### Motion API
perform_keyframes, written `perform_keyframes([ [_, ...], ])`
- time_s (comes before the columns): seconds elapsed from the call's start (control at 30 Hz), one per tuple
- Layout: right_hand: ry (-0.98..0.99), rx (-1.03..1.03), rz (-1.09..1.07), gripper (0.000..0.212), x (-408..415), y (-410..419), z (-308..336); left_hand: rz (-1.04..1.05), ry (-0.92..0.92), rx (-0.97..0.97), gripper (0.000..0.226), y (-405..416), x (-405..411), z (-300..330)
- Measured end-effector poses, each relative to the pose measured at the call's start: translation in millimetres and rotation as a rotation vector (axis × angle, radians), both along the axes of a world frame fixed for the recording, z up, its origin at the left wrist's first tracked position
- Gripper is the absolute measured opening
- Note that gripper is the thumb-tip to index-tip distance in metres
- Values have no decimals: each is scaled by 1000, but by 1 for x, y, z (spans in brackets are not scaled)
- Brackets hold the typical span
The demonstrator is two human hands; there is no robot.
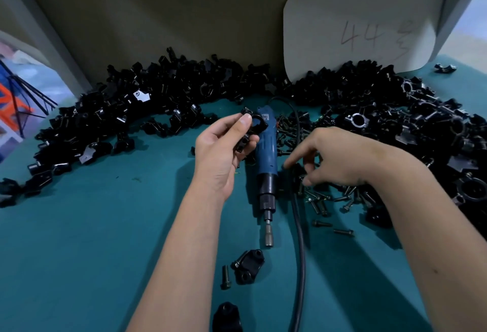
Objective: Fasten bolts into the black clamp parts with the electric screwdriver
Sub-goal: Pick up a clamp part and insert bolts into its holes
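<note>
We hold a black clamp part (250,127) up off the teal tabletop (105,226) in our left hand (224,147), pinched between thumb and fingers, probably so its bolt holes face us for loading. Our right hand (337,158) reaches with loosely spread fingers, gripping nothing, over the scattered bolts (324,200) just to its near side, likely to pick one. The electric screwdriver (266,163) lies idle between both hands, bit toward us, within easy reach.
</note>
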State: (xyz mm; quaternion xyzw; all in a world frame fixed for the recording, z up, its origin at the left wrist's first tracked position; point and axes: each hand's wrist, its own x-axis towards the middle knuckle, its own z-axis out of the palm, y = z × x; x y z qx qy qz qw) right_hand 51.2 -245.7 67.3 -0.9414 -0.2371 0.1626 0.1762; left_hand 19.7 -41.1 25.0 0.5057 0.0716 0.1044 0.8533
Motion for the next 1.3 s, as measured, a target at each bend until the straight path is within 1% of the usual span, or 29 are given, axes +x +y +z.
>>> perform_keyframes([
  [0.07,0,-24,-1,43,-2,0,-2,-4,-1,-3,16,0,-1,0],
  [0.17,-59,-49,10,46,-6,5,-8,-5,-4,-20,15,1,-1,1],
  [0.23,-76,-13,20,52,-10,9,-14,-7,-6,-22,15,2,-1,0],
  [0.3,-81,27,30,54,-14,9,-17,-18,-12,-19,15,1,0,0],
  [0.5,-76,33,61,36,-19,9,-16,-41,-17,-2,16,1,1,-3],
  [0.63,-48,22,49,29,-19,14,-22,-42,-4,7,15,-1,1,-4],
  [0.7,-68,-27,26,24,-19,15,-23,-38,3,8,14,-1,1,-4],
  [0.8,-146,-125,-43,16,-16,15,-22,-32,12,11,13,0,1,-4],
  [0.93,-187,-170,-44,21,-12,14,-22,-29,16,17,12,0,1,-3],
  [1.03,-205,-184,-39,19,-8,13,-22,-32,22,24,12,1,1,-3],
  [1.3,-312,52,-75,20,9,-3,-28,-44,13,31,12,-1,3,-5],
])
